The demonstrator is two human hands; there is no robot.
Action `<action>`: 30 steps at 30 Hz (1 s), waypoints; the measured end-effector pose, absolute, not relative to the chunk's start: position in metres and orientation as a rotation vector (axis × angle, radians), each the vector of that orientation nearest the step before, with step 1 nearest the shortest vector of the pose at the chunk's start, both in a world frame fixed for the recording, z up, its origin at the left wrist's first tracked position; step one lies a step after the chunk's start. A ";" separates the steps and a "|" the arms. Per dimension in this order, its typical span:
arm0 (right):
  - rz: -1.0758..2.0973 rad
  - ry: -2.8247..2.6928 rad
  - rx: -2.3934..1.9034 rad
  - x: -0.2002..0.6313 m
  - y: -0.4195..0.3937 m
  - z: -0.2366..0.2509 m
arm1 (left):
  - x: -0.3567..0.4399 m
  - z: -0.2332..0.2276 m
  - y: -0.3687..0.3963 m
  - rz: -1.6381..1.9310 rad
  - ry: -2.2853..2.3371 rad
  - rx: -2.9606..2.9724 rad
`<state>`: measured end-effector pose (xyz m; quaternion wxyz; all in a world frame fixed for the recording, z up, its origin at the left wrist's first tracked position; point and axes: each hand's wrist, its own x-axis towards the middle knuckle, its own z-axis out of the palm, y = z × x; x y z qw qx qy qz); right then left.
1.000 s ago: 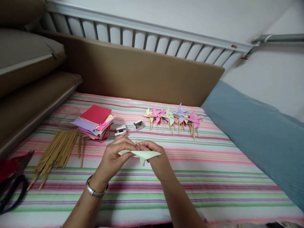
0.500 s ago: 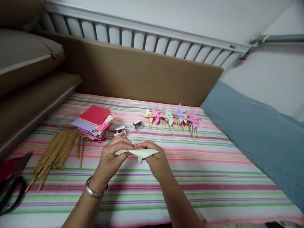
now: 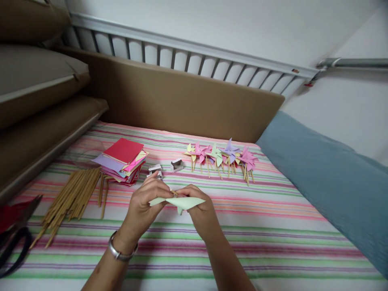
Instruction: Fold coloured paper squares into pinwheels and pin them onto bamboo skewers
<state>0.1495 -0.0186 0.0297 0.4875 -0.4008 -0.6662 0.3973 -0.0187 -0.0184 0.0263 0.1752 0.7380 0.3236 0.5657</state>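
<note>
Pale green sheet (image 3: 182,202) pinched between left hand (image 3: 145,204) and right hand (image 3: 200,210): thin matt paper, creased. Stick tip (image 3: 173,192) at the pinch: bare wood. Left wrist bangle (image 3: 118,251): polished metal, glossy. Under the grip: striped bedcloth (image 3: 273,234), woven, matt. Left of grip: stick bundle (image 3: 72,198), raw pale wood; square stack (image 3: 123,159), matt coloured paper. Beyond grip: pinwheels (image 3: 222,155), matt paper on wooden sticks. Far left: scissor handles (image 3: 13,246), black glossy plastic.
</note>
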 end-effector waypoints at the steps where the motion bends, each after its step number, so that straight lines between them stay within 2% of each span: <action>1: 0.965 -1.623 -0.974 0.150 -0.019 0.029 | -0.019 0.026 -0.018 1.604 0.920 2.088; 18: 0.966 -1.630 -0.955 0.151 -0.019 0.029 | -0.017 0.029 -0.020 1.607 0.941 2.054; 30: 0.914 -1.673 -0.924 0.150 -0.021 0.034 | -0.014 0.026 -0.020 1.611 0.968 1.802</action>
